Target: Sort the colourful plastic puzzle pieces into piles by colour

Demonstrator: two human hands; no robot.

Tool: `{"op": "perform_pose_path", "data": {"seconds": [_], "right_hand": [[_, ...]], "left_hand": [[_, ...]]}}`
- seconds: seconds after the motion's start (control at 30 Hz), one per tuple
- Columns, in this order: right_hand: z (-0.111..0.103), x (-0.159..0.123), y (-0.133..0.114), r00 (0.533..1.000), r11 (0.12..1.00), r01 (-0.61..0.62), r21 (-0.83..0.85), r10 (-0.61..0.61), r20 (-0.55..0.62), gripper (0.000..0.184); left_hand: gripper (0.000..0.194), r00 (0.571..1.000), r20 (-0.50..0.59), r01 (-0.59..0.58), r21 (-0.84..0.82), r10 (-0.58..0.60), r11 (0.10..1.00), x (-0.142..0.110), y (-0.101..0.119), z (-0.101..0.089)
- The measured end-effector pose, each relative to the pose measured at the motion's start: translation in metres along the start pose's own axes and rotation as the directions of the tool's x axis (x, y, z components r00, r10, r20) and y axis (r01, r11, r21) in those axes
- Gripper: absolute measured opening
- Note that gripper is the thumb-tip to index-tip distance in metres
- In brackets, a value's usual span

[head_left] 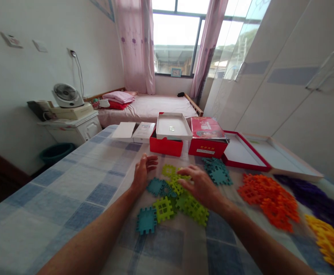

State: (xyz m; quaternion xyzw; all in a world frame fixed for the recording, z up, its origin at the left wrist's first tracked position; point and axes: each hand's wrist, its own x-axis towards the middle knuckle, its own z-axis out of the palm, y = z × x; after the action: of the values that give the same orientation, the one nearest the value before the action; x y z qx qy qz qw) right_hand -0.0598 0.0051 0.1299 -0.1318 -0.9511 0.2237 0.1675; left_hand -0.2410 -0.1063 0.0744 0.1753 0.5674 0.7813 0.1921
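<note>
My left hand [144, 170] hovers just left of a small pile of plastic interlocking tiles, its fingers apart with nothing in them. Over the right side of that pile is my right hand [200, 185], thumb and fingers spread around lime-green tiles [177, 185]; whether it touches them is hard to see. Teal tiles [155, 186] lie between the hands. Nearer to me are a windowed lime-green tile [163, 209], a plain teal tile [146, 220] and more lime-green tiles [197, 210]. Beyond my right hand sits a teal heap [218, 172].
Heaps of orange tiles [270, 198], purple tiles [317, 200] and yellow tiles [333, 242] lie to the right. At the back stand a red box [166, 147] bearing a white tray-like lid [174, 126], another red box [205, 147], an open white box [143, 132] and shallow lids [242, 151].
</note>
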Motion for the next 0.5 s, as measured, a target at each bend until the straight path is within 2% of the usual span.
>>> {"op": "perform_pose_path", "data": {"seconds": [0.03, 0.1, 0.17, 0.23, 0.3, 0.37, 0.5], "right_hand": [[0.010, 0.003, -0.014, 0.997, 0.999, 0.051, -0.019, -0.049, 0.066, 0.026], [0.030, 0.011, -0.034, 0.989, 0.988, 0.094, -0.125, -0.078, 0.126, 0.028], [0.046, 0.019, -0.044, 0.988, 0.969, 0.076, -0.237, -0.042, 0.146, 0.031], [0.057, 0.025, -0.046, 0.987, 0.961, 0.047, -0.274, -0.003, 0.161, 0.032], [0.062, 0.029, -0.044, 0.988, 0.973, 0.034, -0.229, 0.002, 0.157, 0.031], [0.063, 0.031, -0.038, 0.992, 0.993, 0.038, -0.114, -0.023, 0.124, 0.025], [0.040, 0.035, -0.027, 1.000, 0.987, -0.002, 0.160, 0.001, 0.010, 0.016]], "left_hand": [[0.056, 1.000, -0.002, -0.001, 0.001, 0.001, 1.000, 0.000, 0.000, 0.000], [0.056, 1.000, 0.000, -0.001, 0.003, 0.001, 1.000, -0.001, 0.000, -0.001], [0.056, 1.000, 0.006, 0.001, 0.005, -0.001, 1.000, -0.001, 0.001, -0.001], [0.056, 1.000, 0.016, 0.004, 0.012, -0.004, 1.000, -0.001, 0.000, -0.001], [0.056, 1.000, 0.028, 0.002, 0.017, -0.002, 1.000, -0.001, 0.000, -0.001], [0.056, 1.000, 0.030, -0.004, 0.012, 0.004, 1.000, -0.001, 0.000, -0.001], [0.058, 1.000, 0.026, 0.006, 0.011, -0.006, 1.000, -0.001, -0.001, 0.000]]}}
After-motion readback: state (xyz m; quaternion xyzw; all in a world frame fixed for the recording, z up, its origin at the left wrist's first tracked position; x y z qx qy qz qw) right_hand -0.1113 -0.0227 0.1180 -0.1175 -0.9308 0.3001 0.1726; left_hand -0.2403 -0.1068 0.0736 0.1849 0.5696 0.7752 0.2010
